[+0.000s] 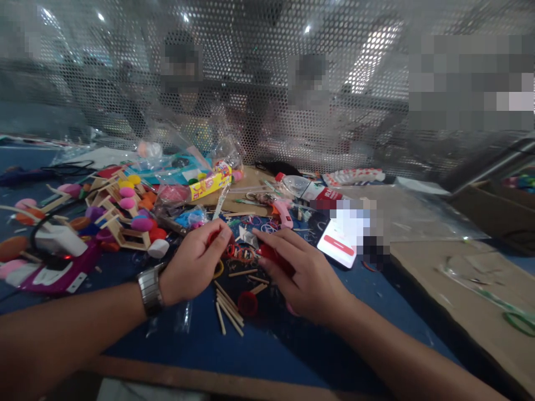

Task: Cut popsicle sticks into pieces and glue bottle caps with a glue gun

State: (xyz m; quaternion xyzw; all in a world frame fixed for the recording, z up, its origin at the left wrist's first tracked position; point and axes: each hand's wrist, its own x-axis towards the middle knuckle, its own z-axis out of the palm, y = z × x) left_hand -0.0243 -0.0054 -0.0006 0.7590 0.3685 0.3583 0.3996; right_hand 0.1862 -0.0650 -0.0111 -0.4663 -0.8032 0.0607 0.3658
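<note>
My left hand (pixel 196 260), with a metal-band watch (pixel 150 289) on its wrist, is closed round a red piece (pixel 215 236). Opposite it, my right hand (pixel 305 273) curls over another red piece (pixel 273 257), mostly covered by the fingers. In the gap between the hands lie reddish bands or loops (pixel 243 254); whether they join the two red pieces I cannot tell. Just behind is a small clear plastic scrap (pixel 247 236). Below the hands, several thin wooden sticks (pixel 228 309) lie beside a round red cap-like thing (pixel 248 303).
Wooden stick frames with coloured blobs (pixel 129 223) and a purple power strip (pixel 58 273) fill the left. Behind stand a yellow box (pixel 211 185), pink glue gun (pixel 284 214) and bottle (pixel 311 188). A lit phone (pixel 343 239) and cardboard (pixel 463 289) lie right. People sit beyond a perforated screen (pixel 259 111).
</note>
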